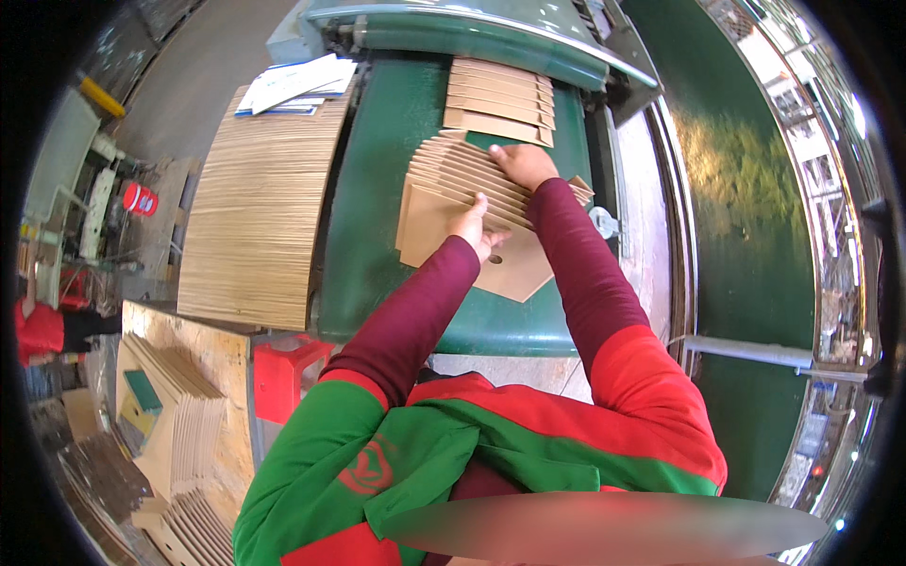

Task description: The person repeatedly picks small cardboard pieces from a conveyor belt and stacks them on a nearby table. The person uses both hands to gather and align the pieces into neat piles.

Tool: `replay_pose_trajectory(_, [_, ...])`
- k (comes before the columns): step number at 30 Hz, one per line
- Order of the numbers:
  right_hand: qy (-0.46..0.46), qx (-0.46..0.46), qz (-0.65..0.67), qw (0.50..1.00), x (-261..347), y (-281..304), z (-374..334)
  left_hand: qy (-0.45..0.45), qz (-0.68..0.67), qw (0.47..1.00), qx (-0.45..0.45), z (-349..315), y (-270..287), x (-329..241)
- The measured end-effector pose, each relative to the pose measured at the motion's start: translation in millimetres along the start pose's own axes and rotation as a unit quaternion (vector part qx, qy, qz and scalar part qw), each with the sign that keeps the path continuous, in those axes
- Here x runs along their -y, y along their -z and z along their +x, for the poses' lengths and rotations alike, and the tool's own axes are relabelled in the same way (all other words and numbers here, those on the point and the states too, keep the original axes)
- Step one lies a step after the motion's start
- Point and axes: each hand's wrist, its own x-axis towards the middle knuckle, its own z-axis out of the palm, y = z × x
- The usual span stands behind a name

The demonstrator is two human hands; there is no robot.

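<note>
Centre frame: I see left hand [472, 227] spread, right hand [528, 166] indeterminate in grip, both at fanned cardboard [445, 175]; bare green belt [370, 189] borders its left edge.

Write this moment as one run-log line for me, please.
left hand: touching fanned cardboard pieces | right hand: touching their far side | under them: green belt | beyond: overlapping cardboard row | left of belt: cardboard stack

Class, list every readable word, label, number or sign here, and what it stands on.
No text is readable.
White-and-blue papers: any print is too small.
Red bucket: pale marking, too small to read.
Green-and-red jacket: round red emblem, no legible words.
Handled cardboard pieces: no print visible.
</note>
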Motion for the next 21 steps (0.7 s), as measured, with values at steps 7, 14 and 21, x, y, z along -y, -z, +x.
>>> replay_pose_trajectory(7, [0.027, -0.03, -0.093, 0.995, 33, -22, -53, 0.057, -0.109, 0.987, 0.103, -27, 22, -5])
replay_pose_trajectory(14, [0.091, -0.036, -0.096, 0.991, 41, -21, -66, 0.083, -0.114, 0.986, 0.083, -35, 39, -7])
replay_pose_trajectory(21, [-0.015, 0.01, -0.068, 0.998, 79, -16, -77, 0.049, 0.12, 0.99, 0.053, -30, 88, 20])
